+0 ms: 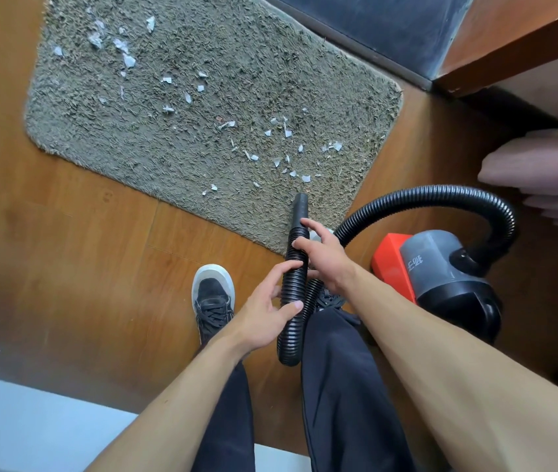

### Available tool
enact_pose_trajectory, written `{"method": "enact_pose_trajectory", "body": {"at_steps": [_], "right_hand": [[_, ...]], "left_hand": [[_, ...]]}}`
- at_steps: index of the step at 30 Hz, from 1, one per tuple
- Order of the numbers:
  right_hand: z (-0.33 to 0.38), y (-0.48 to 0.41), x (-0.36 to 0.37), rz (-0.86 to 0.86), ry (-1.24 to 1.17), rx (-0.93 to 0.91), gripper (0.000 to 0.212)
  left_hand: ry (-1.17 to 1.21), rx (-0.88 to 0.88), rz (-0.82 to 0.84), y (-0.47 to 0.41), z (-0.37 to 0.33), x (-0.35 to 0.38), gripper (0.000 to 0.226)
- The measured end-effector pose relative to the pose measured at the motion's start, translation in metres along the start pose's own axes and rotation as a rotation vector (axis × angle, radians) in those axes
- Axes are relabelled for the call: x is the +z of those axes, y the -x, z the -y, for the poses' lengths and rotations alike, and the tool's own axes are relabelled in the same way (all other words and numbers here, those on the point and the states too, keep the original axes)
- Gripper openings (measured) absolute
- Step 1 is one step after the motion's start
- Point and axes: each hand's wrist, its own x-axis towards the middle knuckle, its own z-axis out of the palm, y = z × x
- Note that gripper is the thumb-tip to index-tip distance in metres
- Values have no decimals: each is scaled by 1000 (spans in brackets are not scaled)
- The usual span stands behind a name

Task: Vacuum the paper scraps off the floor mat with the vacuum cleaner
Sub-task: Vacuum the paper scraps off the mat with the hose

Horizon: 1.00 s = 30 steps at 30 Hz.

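You're at the start: the nozzle (300, 203) sits over the near right edge of the floor mat (202, 107), and the paper scraps (284, 155) are all still on the pile, none taken up yet by the look of it.

Hands: your right hand (322, 253) is curled round the hose (293, 284) just behind the nozzle, fingers over the top. Your left hand (264, 308) is loose, thumb and fingertips only touching the hose lower down, not clenched.

To do it well:
- Firm up the left grip, so the hose doesn't flop btw your legs.
- Steer w/ the right hand; keep the tip low, nearly touching the pile.
- Work the near right cluster first, then go far and left to the bigger bits.
- Slow passes; shaggy pile will likely hold small flakes.
- Mind the loop at right; don't drag the vacuum cleaner (441, 267).

Materials etc.: mat is grey-green, thick and tufted, rounded corners. Scraps are thin, white, torn, irregular. Hose is black ribbed flex plastic; nozzle is smooth, tapered. Vac body is rounded grey and black w/ a red block. Wood floor (66, 250) is smooth, glossy.
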Motion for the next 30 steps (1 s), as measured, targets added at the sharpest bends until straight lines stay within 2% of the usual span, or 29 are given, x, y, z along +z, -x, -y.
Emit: {"method": "enact_pose_trajectory", "body": {"at_steps": [12,23,30], "right_hand": [[11,-3,4,26,-1,-92,58],[9,-10,-9,-64,-42,-69,58],[16,-12,-3,-34,-52,-86,59]], "left_hand": [[16,47,-19,-4,-4,-3,59],[-3,36,43,-19,-12,1,59],[4,27,39,-21,-14,-7,59]]}}
